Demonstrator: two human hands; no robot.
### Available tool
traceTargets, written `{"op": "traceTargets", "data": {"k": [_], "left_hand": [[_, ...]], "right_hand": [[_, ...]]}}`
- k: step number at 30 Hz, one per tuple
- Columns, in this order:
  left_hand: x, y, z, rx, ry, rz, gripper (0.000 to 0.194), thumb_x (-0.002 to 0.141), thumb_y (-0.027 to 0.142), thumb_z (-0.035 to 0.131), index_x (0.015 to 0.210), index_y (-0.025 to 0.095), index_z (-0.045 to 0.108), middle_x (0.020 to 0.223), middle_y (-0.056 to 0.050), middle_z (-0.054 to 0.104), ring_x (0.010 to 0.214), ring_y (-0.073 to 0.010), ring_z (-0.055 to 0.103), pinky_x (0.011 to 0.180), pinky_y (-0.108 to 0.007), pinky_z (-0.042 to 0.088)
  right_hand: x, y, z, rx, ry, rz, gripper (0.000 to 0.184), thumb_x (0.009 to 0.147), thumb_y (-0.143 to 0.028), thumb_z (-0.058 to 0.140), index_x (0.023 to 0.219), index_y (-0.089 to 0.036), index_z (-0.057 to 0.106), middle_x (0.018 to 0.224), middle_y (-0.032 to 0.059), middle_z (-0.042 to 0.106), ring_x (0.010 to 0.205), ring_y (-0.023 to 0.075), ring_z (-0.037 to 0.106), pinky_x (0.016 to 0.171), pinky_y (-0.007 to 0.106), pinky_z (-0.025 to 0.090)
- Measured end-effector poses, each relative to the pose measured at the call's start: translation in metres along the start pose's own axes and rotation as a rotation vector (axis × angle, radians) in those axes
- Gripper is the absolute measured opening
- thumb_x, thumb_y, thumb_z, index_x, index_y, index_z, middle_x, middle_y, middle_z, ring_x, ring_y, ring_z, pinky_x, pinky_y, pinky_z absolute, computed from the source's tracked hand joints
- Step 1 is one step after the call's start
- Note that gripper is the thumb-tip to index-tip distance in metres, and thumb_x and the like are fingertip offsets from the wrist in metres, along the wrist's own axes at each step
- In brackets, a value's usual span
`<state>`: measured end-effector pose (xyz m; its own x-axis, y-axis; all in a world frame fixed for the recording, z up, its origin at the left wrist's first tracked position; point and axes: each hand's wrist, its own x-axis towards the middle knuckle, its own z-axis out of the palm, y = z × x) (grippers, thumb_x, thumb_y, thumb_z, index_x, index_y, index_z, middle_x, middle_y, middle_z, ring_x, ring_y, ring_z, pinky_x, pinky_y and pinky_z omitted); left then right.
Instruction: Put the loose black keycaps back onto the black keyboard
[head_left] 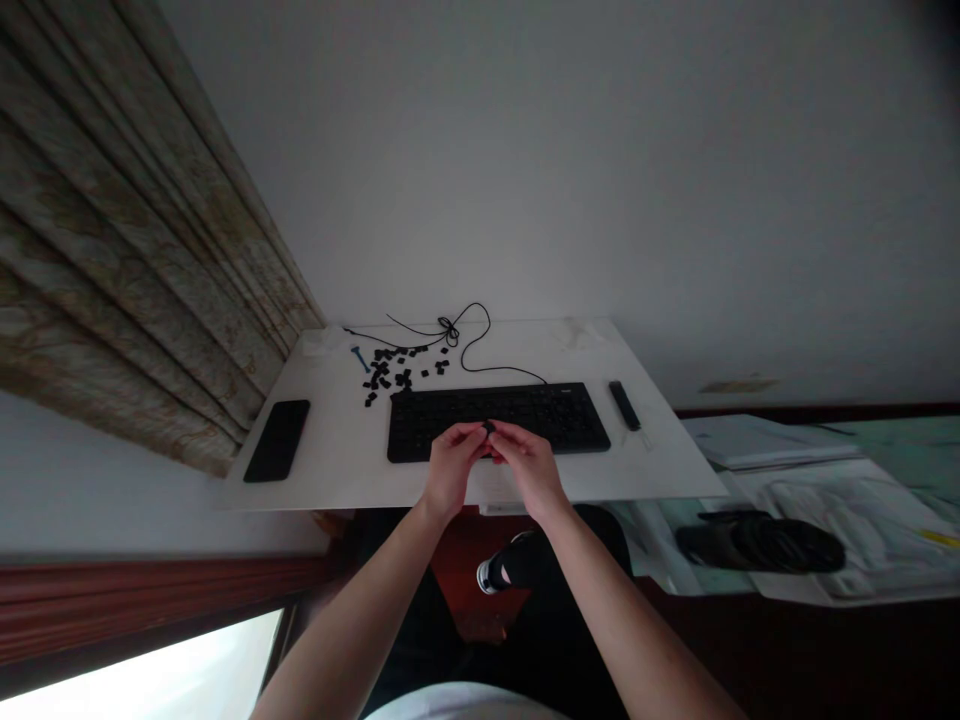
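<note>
Left hand (450, 470) and right hand (529, 468), grip together on a small black keycap (489, 427) just above the keyboard (540, 415)

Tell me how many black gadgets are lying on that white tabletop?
3. A black smartphone lies at the left end, a black keyboard sits in the middle, and a slim black stick-shaped device lies to its right. Others could be hidden under the hands.

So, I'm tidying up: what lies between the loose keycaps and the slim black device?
In the head view, a black cable crosses there, running down to the black keyboard.
</note>
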<state>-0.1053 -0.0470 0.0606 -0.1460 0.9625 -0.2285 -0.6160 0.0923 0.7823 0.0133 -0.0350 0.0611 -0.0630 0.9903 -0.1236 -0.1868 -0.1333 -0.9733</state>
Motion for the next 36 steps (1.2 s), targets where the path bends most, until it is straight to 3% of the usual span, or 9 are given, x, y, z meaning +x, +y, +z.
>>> {"op": "traceTargets", "data": {"k": [7, 12, 16, 22, 25, 30, 36], "left_hand": [[-0.005, -0.009, 0.001, 0.087, -0.033, 0.027, 0.024, 0.069, 0.033, 0.084, 0.079, 0.014, 0.072, 0.080, -0.003, 0.072, 0.074, -0.0131, 0.065, 0.080, -0.031, 0.053], [-0.006, -0.019, -0.005, 0.334, -0.045, 0.122, 0.018, 0.077, 0.033, 0.077, 0.080, 0.016, 0.071, 0.076, -0.001, 0.070, 0.071, -0.0131, 0.064, 0.075, -0.029, 0.051], [-0.008, -0.022, -0.011, 0.657, -0.102, 0.281, 0.014, 0.084, 0.031, 0.069, 0.084, 0.017, 0.072, 0.082, -0.003, 0.071, 0.076, -0.0149, 0.065, 0.073, -0.028, 0.051], [-0.003, -0.021, -0.017, 1.054, -0.279, 0.563, 0.015, 0.091, 0.018, 0.056, 0.093, 0.020, 0.071, 0.091, -0.005, 0.070, 0.081, -0.0154, 0.064, 0.075, -0.029, 0.053], [0.007, -0.020, -0.026, 1.254, -0.263, 0.718, 0.019, 0.091, 0.014, 0.054, 0.100, 0.019, 0.070, 0.099, -0.008, 0.069, 0.091, -0.0196, 0.064, 0.085, -0.036, 0.054], [0.026, -0.019, -0.034, 1.617, -0.259, 0.902, 0.019, 0.093, 0.018, 0.054, 0.106, 0.019, 0.068, 0.106, -0.009, 0.067, 0.101, -0.0248, 0.062, 0.096, -0.046, 0.050], [0.039, -0.039, -0.013, 1.769, -0.252, 0.942, 0.029, 0.096, 0.031, 0.052, 0.119, 0.016, 0.063, 0.120, -0.013, 0.065, 0.116, -0.0272, 0.059, 0.110, -0.049, 0.041]], "right_hand": [[-0.005, 0.001, -0.003, 0.051, 0.033, 0.015, 0.041, 0.069, -0.044, 0.081, 0.101, -0.020, 0.077, 0.087, 0.0053, 0.075, 0.075, 0.0174, 0.064, 0.063, 0.029, 0.049], [-0.008, 0.004, -0.006, 0.069, 0.030, 0.033, 0.042, 0.071, -0.046, 0.079, 0.103, -0.020, 0.077, 0.081, 0.0042, 0.073, 0.069, 0.0160, 0.063, 0.064, 0.030, 0.049], [-0.010, 0.011, -0.011, 0.054, 0.058, 0.036, 0.041, 0.070, -0.048, 0.079, 0.101, -0.020, 0.077, 0.082, 0.0046, 0.073, 0.069, 0.0155, 0.062, 0.062, 0.029, 0.050], [-0.012, 0.026, -0.026, -0.002, 0.147, 0.025, 0.047, 0.067, -0.052, 0.080, 0.099, -0.019, 0.077, 0.084, 0.0057, 0.073, 0.071, 0.0172, 0.063, 0.062, 0.030, 0.052], [-0.009, 0.031, -0.039, -0.036, 0.180, 0.021, 0.047, 0.064, -0.053, 0.081, 0.094, -0.017, 0.076, 0.078, 0.0058, 0.072, 0.065, 0.0164, 0.062, 0.061, 0.031, 0.052], [0.021, 0.021, -0.069, -0.197, 0.140, -0.003, 0.044, 0.065, -0.053, 0.079, 0.088, -0.016, 0.074, 0.071, 0.0051, 0.071, 0.058, 0.0154, 0.061, 0.057, 0.030, 0.051], [0.080, -0.007, -0.082, -0.578, -0.106, -0.030, 0.026, 0.077, -0.041, 0.070, 0.086, -0.017, 0.076, 0.062, 0.0024, 0.069, 0.054, 0.0147, 0.060, 0.052, 0.027, 0.046]]}}
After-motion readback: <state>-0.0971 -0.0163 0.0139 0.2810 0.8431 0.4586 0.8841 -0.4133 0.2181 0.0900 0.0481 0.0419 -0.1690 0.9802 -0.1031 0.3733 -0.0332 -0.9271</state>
